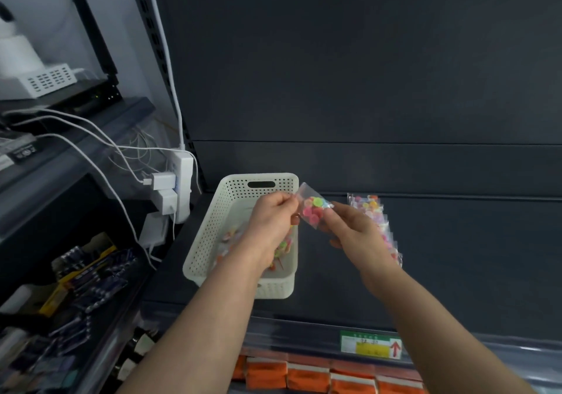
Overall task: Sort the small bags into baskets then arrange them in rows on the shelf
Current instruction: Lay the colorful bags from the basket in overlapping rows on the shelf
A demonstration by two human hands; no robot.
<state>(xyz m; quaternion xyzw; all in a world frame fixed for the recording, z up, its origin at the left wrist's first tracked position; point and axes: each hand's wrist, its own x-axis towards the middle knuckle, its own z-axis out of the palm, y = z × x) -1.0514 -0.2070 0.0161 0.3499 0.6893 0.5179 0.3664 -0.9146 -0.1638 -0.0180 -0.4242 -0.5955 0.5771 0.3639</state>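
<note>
A small clear bag (313, 209) of pink, yellow and green pushpins hangs between both hands above the dark shelf (456, 256). My left hand (270, 226) pinches its left edge. Its right edge is pinched by my right hand (355, 232). Under my left hand stands a white perforated basket (209, 241) with a few similar bags at its bottom. To the right of my right hand, a row of several overlapping small bags (381, 226) lies on the shelf, running from back to front and partly hidden by that hand.
A white power strip (179, 186) with plugs and cables hangs left of the basket. Left shelves hold dark packets (91, 284). Orange packs (307, 377) fill the shelf below, under a green and yellow price label (371, 345).
</note>
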